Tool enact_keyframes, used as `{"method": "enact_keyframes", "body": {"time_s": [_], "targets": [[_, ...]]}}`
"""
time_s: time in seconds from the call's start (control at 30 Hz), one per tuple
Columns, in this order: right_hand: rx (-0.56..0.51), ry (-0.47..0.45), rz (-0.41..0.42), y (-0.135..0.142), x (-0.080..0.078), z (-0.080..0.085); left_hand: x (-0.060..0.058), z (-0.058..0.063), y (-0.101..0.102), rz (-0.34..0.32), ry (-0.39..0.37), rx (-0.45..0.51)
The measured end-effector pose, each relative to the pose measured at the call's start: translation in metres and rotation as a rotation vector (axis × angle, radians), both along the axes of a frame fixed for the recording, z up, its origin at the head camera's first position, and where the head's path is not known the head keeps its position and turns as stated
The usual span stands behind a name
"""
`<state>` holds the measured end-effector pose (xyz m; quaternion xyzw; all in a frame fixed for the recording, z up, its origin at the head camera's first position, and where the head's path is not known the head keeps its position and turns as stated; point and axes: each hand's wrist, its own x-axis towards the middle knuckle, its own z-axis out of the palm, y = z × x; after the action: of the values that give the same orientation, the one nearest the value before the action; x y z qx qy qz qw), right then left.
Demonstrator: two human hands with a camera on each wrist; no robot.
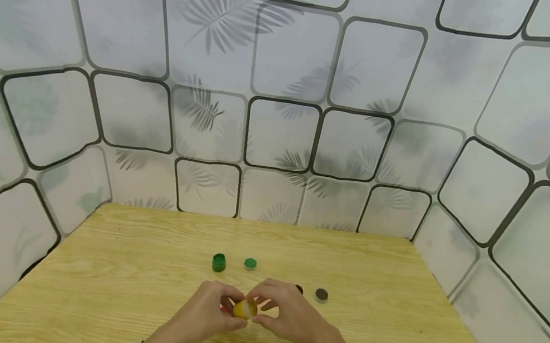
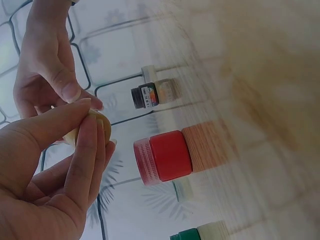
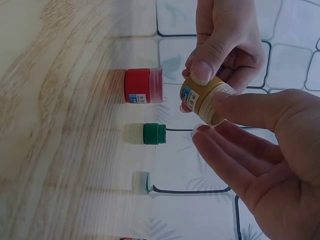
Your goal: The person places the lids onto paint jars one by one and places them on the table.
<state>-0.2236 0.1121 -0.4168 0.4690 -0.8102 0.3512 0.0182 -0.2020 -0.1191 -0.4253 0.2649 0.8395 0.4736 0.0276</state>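
The small yellow cylindrical paint jar (image 3: 204,94) is up over the pale wood-grained table (image 1: 145,258), toward six o'clock; the left hand (image 1: 207,307) grips its body, the right hand (image 1: 292,316) pinches its clear ridged lid (image 3: 209,106). I'd judge it light, stiff, slippery-sided, best held by those ridges. I make out Chinese characters on its blue-and-white label (image 3: 189,98), mostly blurred.

Looks like smooth plastic on the yellow jar (image 3: 205,91), with a paper-like label (image 3: 190,97). Seems equally smooth on the red jar (image 2: 171,156) and green jar (image 3: 151,134), clear and ridged at the red jar's cap (image 2: 146,161). Shows wood grain and faint sheen across the surface (image 1: 369,276).
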Motion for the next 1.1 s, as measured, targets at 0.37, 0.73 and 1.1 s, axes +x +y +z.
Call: {"method": "enact_keyframes", "body": {"time_s": [0.37, 0.73, 1.1], "targets": [[-0.014, -0.010, 0.012, 0.0005, 0.0005, 0.0000, 0.0012, 0.0006, 0.0010, -0.010, -0.006, -0.005], [0.031, -0.073, -0.024, 0.0002, -0.0009, 0.0004, 0.0028, 0.0020, 0.0025, -0.015, -0.023, -0.005], [0.052, -0.120, -0.045, -0.0008, -0.0012, 0.0009, 0.0035, 0.0007, 0.0038, -0.006, -0.025, -0.027]]}}
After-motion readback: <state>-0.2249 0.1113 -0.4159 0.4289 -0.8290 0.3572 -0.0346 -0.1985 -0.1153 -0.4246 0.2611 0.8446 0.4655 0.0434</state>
